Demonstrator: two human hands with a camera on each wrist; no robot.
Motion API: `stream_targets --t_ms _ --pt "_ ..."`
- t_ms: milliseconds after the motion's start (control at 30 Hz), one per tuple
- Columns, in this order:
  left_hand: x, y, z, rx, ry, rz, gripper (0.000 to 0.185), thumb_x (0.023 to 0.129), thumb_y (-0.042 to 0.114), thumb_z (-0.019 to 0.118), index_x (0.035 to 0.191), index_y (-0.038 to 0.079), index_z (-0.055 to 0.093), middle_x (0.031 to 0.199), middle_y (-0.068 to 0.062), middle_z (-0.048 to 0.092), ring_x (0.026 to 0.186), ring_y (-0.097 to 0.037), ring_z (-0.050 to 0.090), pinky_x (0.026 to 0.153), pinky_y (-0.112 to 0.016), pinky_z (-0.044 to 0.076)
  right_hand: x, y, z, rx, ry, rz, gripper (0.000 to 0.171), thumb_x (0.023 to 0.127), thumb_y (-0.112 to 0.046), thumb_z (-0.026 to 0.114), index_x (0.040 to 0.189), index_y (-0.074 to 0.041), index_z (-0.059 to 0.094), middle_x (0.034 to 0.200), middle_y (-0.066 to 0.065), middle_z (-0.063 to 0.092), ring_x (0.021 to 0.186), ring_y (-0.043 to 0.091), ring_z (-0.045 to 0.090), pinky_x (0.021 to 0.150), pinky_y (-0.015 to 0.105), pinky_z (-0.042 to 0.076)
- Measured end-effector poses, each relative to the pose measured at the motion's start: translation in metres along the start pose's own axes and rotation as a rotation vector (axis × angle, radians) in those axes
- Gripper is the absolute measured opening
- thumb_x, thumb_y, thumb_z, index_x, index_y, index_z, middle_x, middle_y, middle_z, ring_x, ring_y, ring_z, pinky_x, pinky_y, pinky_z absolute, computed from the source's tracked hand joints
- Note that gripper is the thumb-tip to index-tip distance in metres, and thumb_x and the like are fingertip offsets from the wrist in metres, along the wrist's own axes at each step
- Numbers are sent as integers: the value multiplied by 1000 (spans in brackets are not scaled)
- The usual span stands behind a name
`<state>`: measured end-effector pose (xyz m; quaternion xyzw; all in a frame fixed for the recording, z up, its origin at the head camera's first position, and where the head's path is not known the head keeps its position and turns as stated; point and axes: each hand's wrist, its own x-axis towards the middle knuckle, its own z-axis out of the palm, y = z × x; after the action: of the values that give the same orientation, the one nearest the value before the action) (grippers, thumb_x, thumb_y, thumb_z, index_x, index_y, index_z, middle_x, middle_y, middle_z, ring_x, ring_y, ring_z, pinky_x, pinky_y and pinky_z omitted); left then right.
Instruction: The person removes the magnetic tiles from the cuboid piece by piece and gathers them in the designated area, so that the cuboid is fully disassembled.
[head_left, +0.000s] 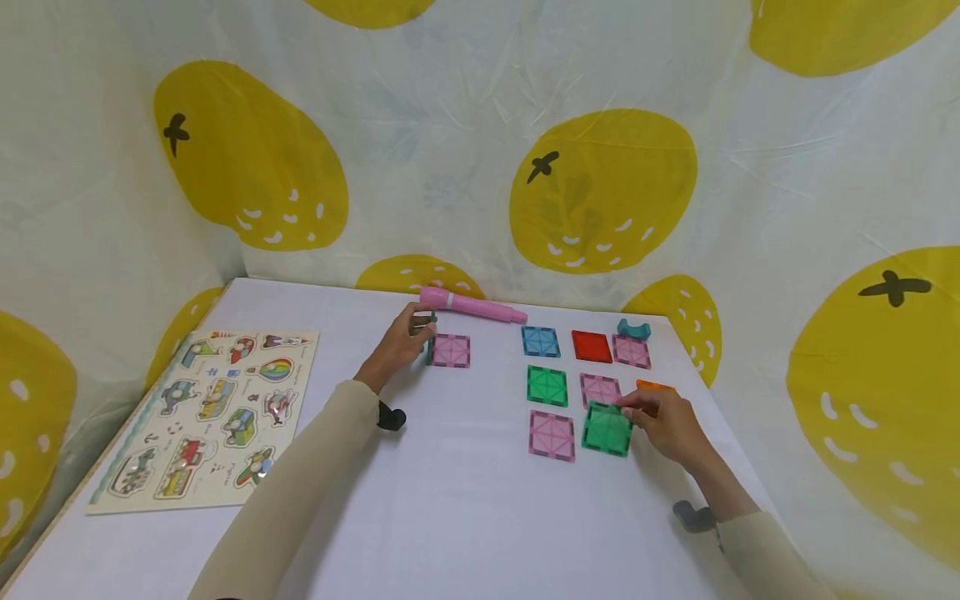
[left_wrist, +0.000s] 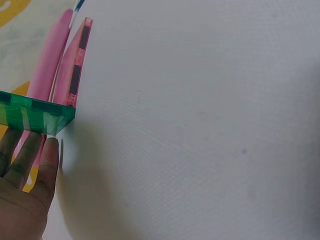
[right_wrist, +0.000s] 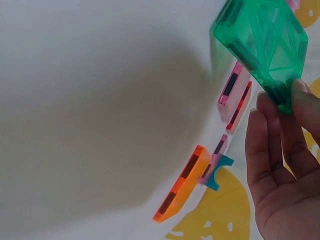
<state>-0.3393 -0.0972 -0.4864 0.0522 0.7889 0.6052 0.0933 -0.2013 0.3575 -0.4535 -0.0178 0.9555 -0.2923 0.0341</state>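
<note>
My left hand (head_left: 402,343) holds a green magnetic tile (left_wrist: 37,112) on edge, at the left side of a flat pink tile (head_left: 451,351). In the left wrist view its fingertips lie against the near face of the green tile; the thumb is hidden there. My right hand (head_left: 667,423) pinches a second green magnetic tile (right_wrist: 265,42) by one corner between thumb and fingers. That tile is tilted and overlaps a pink tile (head_left: 600,388) in the head view. To its left lies another pink tile (head_left: 552,435), with a flat green tile (head_left: 547,386) behind that one.
Farther back lie a blue tile (head_left: 540,342), a red tile (head_left: 592,347) and a pink tile (head_left: 632,352), with a teal curved block (head_left: 633,330) behind. An orange tile (right_wrist: 182,185) sits beyond the right hand. A pink wand-like stick (head_left: 480,307) and a picture puzzle board (head_left: 300,400) are left.
</note>
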Motion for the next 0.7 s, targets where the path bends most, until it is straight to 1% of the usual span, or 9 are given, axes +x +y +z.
stream_targets --t_ms 233,433,600,700 --pt "1 0 -1 6 3 6 50 112 31 55 158 19 38 165 -10 47 151 -32 48 122 -54 46 0 1 4 -37 -37 20 22 102 -9 70 122 -10 80 113 11 72 98 25 59 70 19 55" --pt "3 -2 -1 14 5 -5 50 112 32 55 158 21 38 164 -10 47 151 -32 47 122 -54 45 1 2 9 -85 -36 47 21 100 -8 73 119 -8 81 106 10 72 94 24 55 66 19 50" --pt "4 -3 0 16 11 -15 50 112 30 55 159 20 38 165 -11 47 152 -33 46 122 -54 45 2 1 13 -157 -28 63 20 99 -11 75 117 -10 82 104 8 74 90 23 57 66 22 51" --pt "5 -3 -1 19 11 -17 50 112 27 55 159 20 38 165 -11 47 151 -33 47 122 -54 45 4 -1 14 -181 -21 49 20 99 -12 75 118 -10 82 103 8 75 89 23 57 65 24 51"
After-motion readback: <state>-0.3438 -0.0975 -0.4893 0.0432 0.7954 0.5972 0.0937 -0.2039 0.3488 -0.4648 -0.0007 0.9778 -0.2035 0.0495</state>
